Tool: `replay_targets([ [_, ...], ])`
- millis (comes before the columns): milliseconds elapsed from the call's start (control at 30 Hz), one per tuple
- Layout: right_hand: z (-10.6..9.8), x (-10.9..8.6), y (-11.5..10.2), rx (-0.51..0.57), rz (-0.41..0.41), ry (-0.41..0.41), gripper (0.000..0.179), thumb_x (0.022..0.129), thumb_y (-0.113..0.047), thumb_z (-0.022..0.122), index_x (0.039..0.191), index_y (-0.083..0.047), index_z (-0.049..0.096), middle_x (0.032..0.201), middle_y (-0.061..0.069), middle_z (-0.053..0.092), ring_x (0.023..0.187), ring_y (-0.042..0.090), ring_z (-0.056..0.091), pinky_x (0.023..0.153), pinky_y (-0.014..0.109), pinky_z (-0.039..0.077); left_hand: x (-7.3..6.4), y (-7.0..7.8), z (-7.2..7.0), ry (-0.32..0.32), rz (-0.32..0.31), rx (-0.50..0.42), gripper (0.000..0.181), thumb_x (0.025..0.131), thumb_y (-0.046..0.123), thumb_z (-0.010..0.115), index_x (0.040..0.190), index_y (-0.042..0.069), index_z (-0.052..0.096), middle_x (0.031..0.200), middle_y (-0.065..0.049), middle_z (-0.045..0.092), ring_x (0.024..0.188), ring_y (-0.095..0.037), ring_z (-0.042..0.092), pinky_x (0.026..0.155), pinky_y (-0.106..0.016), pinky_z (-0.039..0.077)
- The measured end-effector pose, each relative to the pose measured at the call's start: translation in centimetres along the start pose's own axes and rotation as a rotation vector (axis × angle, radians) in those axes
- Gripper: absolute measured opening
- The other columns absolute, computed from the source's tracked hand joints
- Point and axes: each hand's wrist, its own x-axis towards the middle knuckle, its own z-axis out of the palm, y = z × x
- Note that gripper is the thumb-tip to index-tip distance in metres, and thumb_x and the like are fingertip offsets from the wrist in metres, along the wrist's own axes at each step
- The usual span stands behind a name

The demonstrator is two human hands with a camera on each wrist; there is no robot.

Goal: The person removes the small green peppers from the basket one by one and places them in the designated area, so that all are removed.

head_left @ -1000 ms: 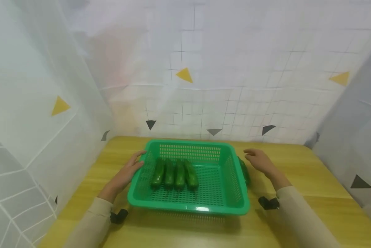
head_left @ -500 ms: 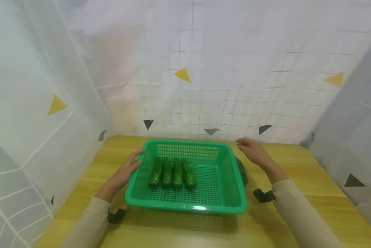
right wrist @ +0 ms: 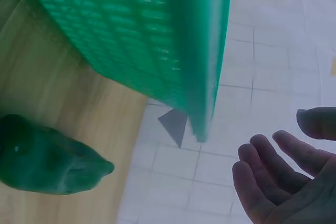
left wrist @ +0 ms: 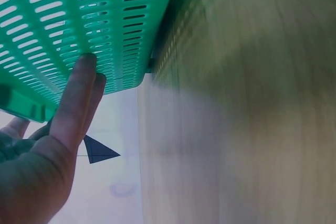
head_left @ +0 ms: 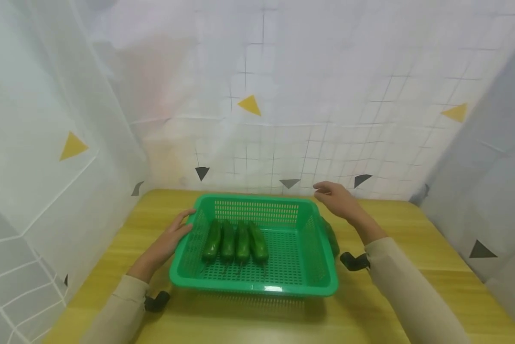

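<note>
A green plastic basket (head_left: pixel 251 290) with slotted walls holds several long dark green vegetables (head_left: pixel 242 243), like cucumbers, side by side in its left half. My left hand (head_left: pixel 168 241) is at the basket's left side. In the left wrist view, its extended fingers (left wrist: pixel 79 95) lie against the slotted outer wall. My right hand (head_left: pixel 337 200) is raised by the back right corner of the basket, fingers loosely bent and holding nothing. Outside the right wall, another green vegetable (right wrist: pixel 52 158) with a tapered, nubbed end lies on the table, partly hidden by the basket in the head view.
The basket stands on a yellowish wood-grain table (head_left: pixel 395 291). A pale patterned sheet (head_left: pixel 283 110) hangs behind the table and along both sides. Black wrist camera mounts (head_left: pixel 157 302) stick out from both sleeves.
My right hand has moved up and left, from beside the vegetable outside the basket to near the back right corner. My left hand stays at the basket's side. The whole head view has shifted slightly.
</note>
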Motion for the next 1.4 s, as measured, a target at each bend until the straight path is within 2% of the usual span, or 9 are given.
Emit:
replay_targets([
  [133,-0.3,0.6,-1.1,-0.025,-0.012,-0.009,0.042,0.107,-0.019,0.05,0.141,0.005,0.052,0.134,0.03,0.057,0.126,0.047,0.051,0.098,0.06,0.044,0.2,0.2,-0.2,-0.016,-0.004,-0.037,0.052,0.112,0.037,0.035,0.16,0.023,0.02,0.147,-0.026,0.041,0.12,-0.039,0.056,0.095,-0.046,0.049],
  [267,-0.4,1.1,-2.4,-0.024,-0.009,-0.03,0.043,0.107,-0.02,0.05,0.142,0.004,0.052,0.136,0.029,0.056,0.128,0.046,0.05,0.1,0.06,0.043,0.3,0.2,-0.4,-0.024,-0.004,-0.038,0.052,0.112,0.037,0.035,0.161,0.023,0.02,0.144,-0.027,0.044,0.115,-0.034,0.059,0.091,-0.04,0.051],
  [500,0.3,1.9,-3.9,-0.01,-0.017,-0.062,0.043,0.107,-0.022,0.049,0.142,0.004,0.052,0.136,0.029,0.056,0.126,0.046,0.052,0.1,0.06,0.044,0.2,-0.1,-0.5,-0.018,0.002,-0.034,0.051,0.113,0.035,0.034,0.161,0.023,0.02,0.144,-0.027,0.043,0.118,-0.038,0.056,0.093,-0.044,0.05],
  [600,0.9,2.2,-4.3,0.0,-0.011,-0.081,0.044,0.107,-0.022,0.049,0.142,0.004,0.052,0.136,0.028,0.057,0.125,0.045,0.053,0.1,0.058,0.045,0.3,-0.2,-0.4,-0.003,-0.001,-0.02,0.051,0.112,0.037,0.035,0.16,0.024,0.022,0.151,-0.025,0.037,0.126,-0.042,0.05,0.099,-0.051,0.046],
  [733,1.5,2.5,-4.8,0.003,-0.008,-0.106,0.044,0.107,-0.022,0.05,0.142,0.004,0.053,0.135,0.027,0.058,0.124,0.044,0.054,0.099,0.057,0.046,0.1,-0.1,-0.3,0.016,0.0,0.024,0.053,0.112,0.039,0.036,0.16,0.024,0.023,0.161,-0.019,0.021,0.139,-0.045,0.036,0.107,-0.06,0.035],
  [800,1.8,2.5,-5.0,0.006,-0.006,-0.113,0.043,0.107,-0.022,0.05,0.141,0.004,0.053,0.135,0.027,0.058,0.123,0.043,0.055,0.098,0.056,0.047,0.1,-0.1,-0.3,0.014,-0.003,0.017,0.052,0.112,0.039,0.036,0.16,0.024,0.023,0.16,-0.021,0.023,0.138,-0.045,0.037,0.107,-0.06,0.035],
  [1067,2.8,3.0,-5.5,0.041,-0.017,-0.146,0.044,0.105,-0.021,0.052,0.141,0.005,0.054,0.136,0.026,0.058,0.122,0.041,0.057,0.1,0.055,0.046,0.1,-0.2,-0.4,-0.025,-0.001,-0.026,0.052,0.113,0.037,0.034,0.16,0.022,0.02,0.141,-0.027,0.046,0.116,-0.036,0.057,0.092,-0.043,0.051],
  [1300,4.0,3.6,-5.6,0.032,-0.056,-0.176,0.041,0.105,-0.02,0.053,0.136,0.007,0.056,0.152,0.022,0.046,0.127,0.039,0.054,0.101,0.052,0.047,0.3,-0.3,-0.4,-0.038,-0.005,-0.049,0.051,0.113,0.035,0.032,0.16,0.022,0.02,0.137,-0.028,0.048,0.111,-0.035,0.06,0.088,-0.042,0.053],
  [1400,4.5,3.6,-5.7,0.028,-0.046,-0.191,0.041,0.105,-0.02,0.054,0.136,0.007,0.056,0.145,0.023,0.052,0.121,0.038,0.059,0.098,0.05,0.049,0.2,-0.2,-0.3,-0.036,-0.004,-0.051,0.051,0.113,0.036,0.032,0.16,0.021,0.02,0.137,-0.028,0.048,0.111,-0.035,0.06,0.087,-0.042,0.053],
])
